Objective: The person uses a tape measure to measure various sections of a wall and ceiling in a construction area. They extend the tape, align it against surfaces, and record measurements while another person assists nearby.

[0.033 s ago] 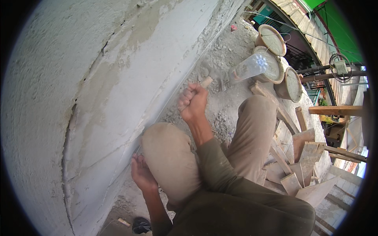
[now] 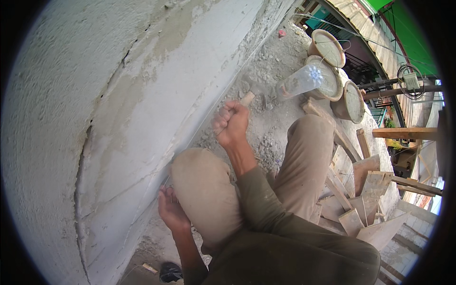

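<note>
My right hand (image 2: 231,122) is closed in a fist around the handle of a wooden-handled tool (image 2: 247,98), above the rubble between my knees and the wall. The tool's far end is blurred against the grey dust, so its kind cannot be told. Low beside my left knee, my left hand (image 2: 172,209) is palm up with its fingers curled, close to the foot of the pale plastered wall (image 2: 156,118). Something thin may lie between those fingers, too small to make out. A long crack runs down the wall.
Several buckets, one a grey-filled bucket (image 2: 349,102), stand ahead to the right, with a clear plastic cup (image 2: 299,83) leaning by them. Wood offcuts (image 2: 351,221) are piled right of my knee. Broken rubble (image 2: 266,147) covers the ground. A dark object (image 2: 170,272) lies behind my left hand.
My right hand has shifted very slightly left with the wooden-handled tool. The left hand stays where it was.
</note>
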### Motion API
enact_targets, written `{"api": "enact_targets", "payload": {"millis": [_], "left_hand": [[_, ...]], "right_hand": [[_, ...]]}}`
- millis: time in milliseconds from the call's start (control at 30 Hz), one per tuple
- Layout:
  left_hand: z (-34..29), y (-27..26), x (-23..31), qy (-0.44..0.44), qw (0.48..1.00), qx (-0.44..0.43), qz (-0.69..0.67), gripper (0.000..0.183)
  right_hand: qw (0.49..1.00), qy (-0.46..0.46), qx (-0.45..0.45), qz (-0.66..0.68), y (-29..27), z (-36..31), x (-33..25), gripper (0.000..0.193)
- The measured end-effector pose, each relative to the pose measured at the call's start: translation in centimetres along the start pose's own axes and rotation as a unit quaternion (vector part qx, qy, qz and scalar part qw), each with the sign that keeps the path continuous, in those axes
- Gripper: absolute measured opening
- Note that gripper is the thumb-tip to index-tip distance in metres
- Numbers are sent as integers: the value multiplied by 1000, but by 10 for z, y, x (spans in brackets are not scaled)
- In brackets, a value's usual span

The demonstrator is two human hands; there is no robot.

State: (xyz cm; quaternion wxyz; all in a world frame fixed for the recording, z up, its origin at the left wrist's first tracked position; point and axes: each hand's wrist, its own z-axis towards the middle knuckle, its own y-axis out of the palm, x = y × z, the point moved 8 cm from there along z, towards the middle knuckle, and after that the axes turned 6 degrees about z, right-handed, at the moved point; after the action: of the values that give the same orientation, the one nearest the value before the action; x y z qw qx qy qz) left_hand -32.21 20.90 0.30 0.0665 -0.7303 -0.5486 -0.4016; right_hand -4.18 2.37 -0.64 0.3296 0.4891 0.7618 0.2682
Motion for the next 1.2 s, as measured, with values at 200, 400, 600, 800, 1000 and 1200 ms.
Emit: {"api": "enact_targets", "payload": {"millis": [200,400,600,800,1000,1200], "left_hand": [[2,4,-1,6,1000,-10,9,34],[0,6,-3,-2,1000,-1,-4,36],[4,7,-21,-33,993,-113,-1,51],[3,7,-27,-44,993,-100,34,47],[8,3,-23,-43,989,-143,-8,50],[2,3,-8,-4,999,-37,12,44]], "right_hand": [[999,18,-35,1,6,9,6,25],[997,48,-38,-41,0,9,0,25],[1000,22,-8,-9,-19,11,-6,22],[1000,17,13,-15,-27,12,-2,17],[1000,10,5,-28,-23,10,0,17],[1000,13,-6,-27,-16,15,-4,19]]}}
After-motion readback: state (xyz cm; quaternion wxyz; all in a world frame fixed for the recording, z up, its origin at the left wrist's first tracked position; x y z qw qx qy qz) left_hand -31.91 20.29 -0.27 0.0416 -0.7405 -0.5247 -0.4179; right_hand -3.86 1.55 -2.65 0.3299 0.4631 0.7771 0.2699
